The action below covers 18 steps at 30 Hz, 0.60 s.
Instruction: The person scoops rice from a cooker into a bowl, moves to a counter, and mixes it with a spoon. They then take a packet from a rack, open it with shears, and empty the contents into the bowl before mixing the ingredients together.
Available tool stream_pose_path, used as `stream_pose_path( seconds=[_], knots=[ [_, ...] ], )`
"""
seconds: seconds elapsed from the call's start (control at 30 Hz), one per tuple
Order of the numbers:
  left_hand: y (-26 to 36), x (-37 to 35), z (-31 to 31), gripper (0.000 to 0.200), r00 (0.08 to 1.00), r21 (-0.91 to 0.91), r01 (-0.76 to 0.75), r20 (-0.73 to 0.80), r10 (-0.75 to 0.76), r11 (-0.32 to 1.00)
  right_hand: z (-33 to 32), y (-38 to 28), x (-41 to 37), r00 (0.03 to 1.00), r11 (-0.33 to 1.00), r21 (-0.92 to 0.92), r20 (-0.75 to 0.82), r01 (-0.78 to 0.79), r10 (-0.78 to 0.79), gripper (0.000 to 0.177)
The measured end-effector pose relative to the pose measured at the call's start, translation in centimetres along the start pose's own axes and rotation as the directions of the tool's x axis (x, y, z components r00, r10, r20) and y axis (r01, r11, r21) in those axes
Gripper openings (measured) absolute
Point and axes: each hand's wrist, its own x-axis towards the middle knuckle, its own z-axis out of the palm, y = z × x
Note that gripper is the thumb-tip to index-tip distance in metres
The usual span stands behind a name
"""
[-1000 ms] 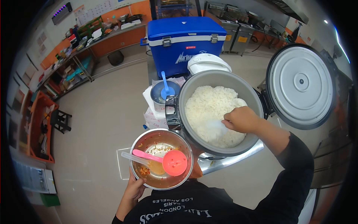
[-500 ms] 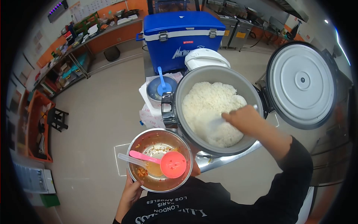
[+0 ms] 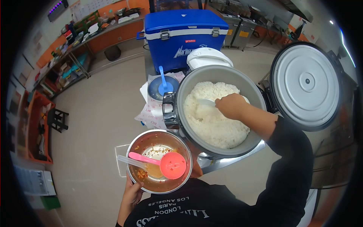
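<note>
White rice (image 3: 223, 132) fills the bottom of a big grey cooker pot (image 3: 249, 83). My right hand (image 3: 231, 106) is closed round the handle of a pale paddle (image 3: 206, 108), whose blade is in the rice. My left hand (image 3: 134, 191) grips the left rim of a steel bowl (image 3: 162, 187) held below and left of the pot. Inside that bowl are a pink scoop (image 3: 173, 165), a translucent spoon (image 3: 131, 162) and red and orange food bits (image 3: 142, 173).
A blue cool box (image 3: 185, 41) stands behind the pot. The cooker's round lid (image 3: 307, 81) hangs open at right. Left of the pot, a small bowl (image 3: 153, 89) with a blue ladle (image 3: 165, 86) rests beside printed paper (image 3: 151, 116). A black stool (image 3: 58, 119) is farther left.
My right hand and the paddle have moved up and slightly left through the rice. The steel bowl has shifted slightly left in my left hand.
</note>
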Motion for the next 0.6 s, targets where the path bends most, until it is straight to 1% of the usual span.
stream_pose_path(
  seconds=[0.03,0.1,0.13,0.17,0.2,0.23,0.27,0.3,0.33,0.4,0.43,0.5,0.53,0.57,0.6],
  knots=[
    [0.0,0.0,0.1,0.085,1.0,0.003,-0.02,0.002,0.02,1.0,0.4,1.0,0.2,1.0,1.0,-0.007,0.003,0.003,-0.003,0.03],
    [-0.3,0.1,-0.1,0.084,0.999,-0.006,-0.036,-0.001,0.036,0.999,0.3,3.1,0.7,0.966,0.994,-0.088,0.247,-0.062,0.082,0.029],
    [-0.2,0.0,-0.3,0.083,0.999,-0.001,-0.047,-0.001,0.047,0.999,-0.1,3.6,0.7,0.965,0.994,-0.089,0.251,-0.057,0.078,0.029],
    [-0.2,0.1,-0.3,0.083,0.999,-0.003,-0.043,-0.005,0.043,0.999,-1.3,3.8,0.2,0.991,0.995,-0.072,0.108,-0.068,0.075,0.029],
    [-0.3,0.1,-0.4,0.083,0.999,-0.001,-0.04,-0.034,0.04,0.999,-2.5,3.8,-0.5,0.997,0.996,-0.053,-0.035,-0.077,0.075,0.029],
    [-0.4,0.0,-0.5,0.082,0.997,-0.001,-0.035,-0.064,0.035,0.999,-3.9,3.2,-1.1,0.997,0.996,-0.052,-0.026,-0.072,0.071,0.029],
    [-0.4,-0.1,-0.5,0.082,0.997,-0.006,-0.03,-0.069,0.029,1.0,-5.7,2.0,-1.6,0.993,0.996,-0.005,-0.082,-0.085,0.085,0.028],
    [-0.3,-0.1,-0.4,0.082,0.997,-0.001,-0.024,-0.073,0.024,1.0,-6.5,1.3,-1.9,0.985,0.994,0.042,-0.138,-0.097,0.102,0.029],
    [-0.2,-0.1,-0.4,0.082,0.997,0.005,-0.019,-0.077,0.019,1.0,-6.1,1.0,-2.2,0.986,0.995,0.042,-0.133,-0.095,0.1,0.029],
    [-0.3,-0.1,-0.5,0.082,0.996,0.012,-0.032,-0.078,0.032,0.999,-5.3,0.6,-2.5,0.986,0.987,0.019,-0.064,0.159,-0.157,0.028],
    [-0.4,-0.1,-0.6,0.082,0.996,0.02,-0.049,-0.077,0.05,0.999,-4.5,0.8,-2.3,0.986,0.987,0.02,-0.06,0.159,-0.158,0.028],
    [-0.5,0.0,-0.7,0.082,0.996,0.017,-0.04,-0.08,0.041,0.999,-2.1,1.3,-1.7,0.984,0.985,0.158,-0.173,0.063,-0.035,0.026],
    [-0.4,0.0,-0.6,0.082,0.996,0.014,-0.037,-0.079,0.038,0.999,-1.0,1.4,-1.2,0.985,0.985,0.16,-0.17,0.062,-0.034,0.026],
    [-0.3,0.0,-0.5,0.082,0.996,0.015,-0.034,-0.078,0.035,0.999,0.1,1.5,-0.5,0.983,0.943,0.331,-0.182,0.042,0.02,0.027],
    [-0.2,-0.1,-0.4,0.082,0.997,0.005,-0.025,-0.079,0.025,1.0,1.0,1.4,0.0,0.98,0.87,0.492,-0.185,0.024,0.078,0.029]
  ],
)
